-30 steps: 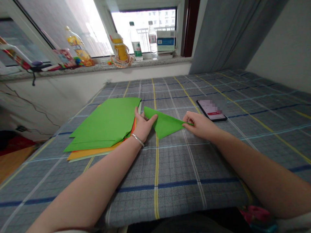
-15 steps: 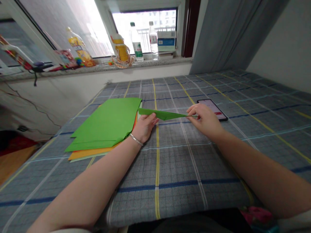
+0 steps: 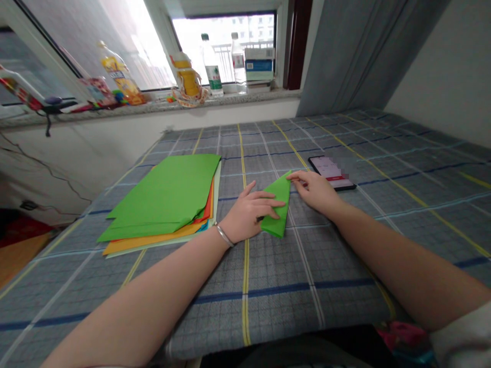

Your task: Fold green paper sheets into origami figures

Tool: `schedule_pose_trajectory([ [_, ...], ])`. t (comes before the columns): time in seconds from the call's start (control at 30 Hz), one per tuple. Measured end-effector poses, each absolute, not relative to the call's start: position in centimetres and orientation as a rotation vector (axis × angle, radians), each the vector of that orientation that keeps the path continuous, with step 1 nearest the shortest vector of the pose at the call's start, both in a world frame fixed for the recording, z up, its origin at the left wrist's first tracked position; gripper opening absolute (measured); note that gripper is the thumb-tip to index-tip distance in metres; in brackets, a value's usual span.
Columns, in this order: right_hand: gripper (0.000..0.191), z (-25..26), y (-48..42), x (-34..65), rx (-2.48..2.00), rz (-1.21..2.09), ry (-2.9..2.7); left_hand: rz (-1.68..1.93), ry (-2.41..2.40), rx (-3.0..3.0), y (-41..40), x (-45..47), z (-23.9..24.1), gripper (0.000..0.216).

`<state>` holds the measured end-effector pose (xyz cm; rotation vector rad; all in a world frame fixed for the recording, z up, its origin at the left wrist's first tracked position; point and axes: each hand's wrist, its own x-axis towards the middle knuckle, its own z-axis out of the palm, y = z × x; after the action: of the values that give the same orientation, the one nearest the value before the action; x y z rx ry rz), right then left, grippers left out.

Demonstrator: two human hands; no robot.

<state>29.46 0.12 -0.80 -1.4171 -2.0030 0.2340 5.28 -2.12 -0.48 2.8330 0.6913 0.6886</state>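
Observation:
A folded green paper (image 3: 281,190) lies flat on the checked bedsheet (image 3: 307,255). My left hand (image 3: 249,212), with a thin bracelet at the wrist, rests on the paper's left side, fingers stretched out flat across it. My right hand (image 3: 315,188) touches the paper's far right corner with its fingertips, fingers extended and low. Left of my hands lies a stack of coloured paper sheets (image 3: 164,199), green on top with orange and other colours showing at the edges.
A phone (image 3: 332,172) with a lit screen lies just beyond my right hand. Bottles (image 3: 207,66), a box and small items stand on the windowsill (image 3: 153,107). A grey curtain (image 3: 356,51) hangs at the right. The bed's left edge drops to the floor.
The green paper, held up edge-on between both hands, has come down flat on the sheet. My left hand moved onto it and both hands opened out over it.

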Motion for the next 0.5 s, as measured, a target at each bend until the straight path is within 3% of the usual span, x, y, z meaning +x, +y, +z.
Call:
schedule_pose_trajectory([
  [0.17,0.036,-1.2,0.2,29.0,-1.254,0.370,-2.107,0.426,0.575,2.998,-2.3,5.5,-0.2,0.024],
  [0.5,0.055,-1.5,-0.9,28.3,-1.148,0.732,-2.086,0.325,0.641,3.015,-2.4,5.5,-0.3,0.048],
])
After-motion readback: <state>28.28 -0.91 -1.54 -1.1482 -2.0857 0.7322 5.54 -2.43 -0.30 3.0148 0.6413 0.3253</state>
